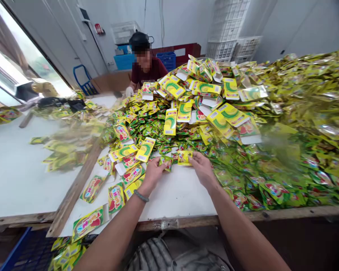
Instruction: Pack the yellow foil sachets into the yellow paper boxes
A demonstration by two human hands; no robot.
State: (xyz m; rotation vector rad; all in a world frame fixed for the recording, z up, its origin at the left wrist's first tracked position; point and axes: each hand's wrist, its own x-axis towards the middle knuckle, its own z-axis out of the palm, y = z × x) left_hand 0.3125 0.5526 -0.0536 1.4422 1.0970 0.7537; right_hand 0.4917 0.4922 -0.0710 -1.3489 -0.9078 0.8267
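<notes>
My left hand (pixel 154 172), with a beaded bracelet at the wrist, pinches a small green candy packet (pixel 166 163) over the white tabletop (pixel 177 195). To its right, my right hand (pixel 201 165) has thumb and fingers closed on the edge of a yellow packet (pixel 183 157). The two packets lie side by side, a little apart. Just beyond my hands rises a heap of green packets (pixel 147 126). Open yellow cardboard boxes (pixel 170 121) rest on that heap. More flat boxes (pixel 116 197) lie left of my left forearm.
A wooden strip (pixel 76 184) divides the table on the left. Packets pile high along the right (pixel 299 169). Across the table is another person (pixel 148 71) with a gloved hand (pixel 129 91). A blue crate (pixel 25 248) holding packets stands below the table's left edge.
</notes>
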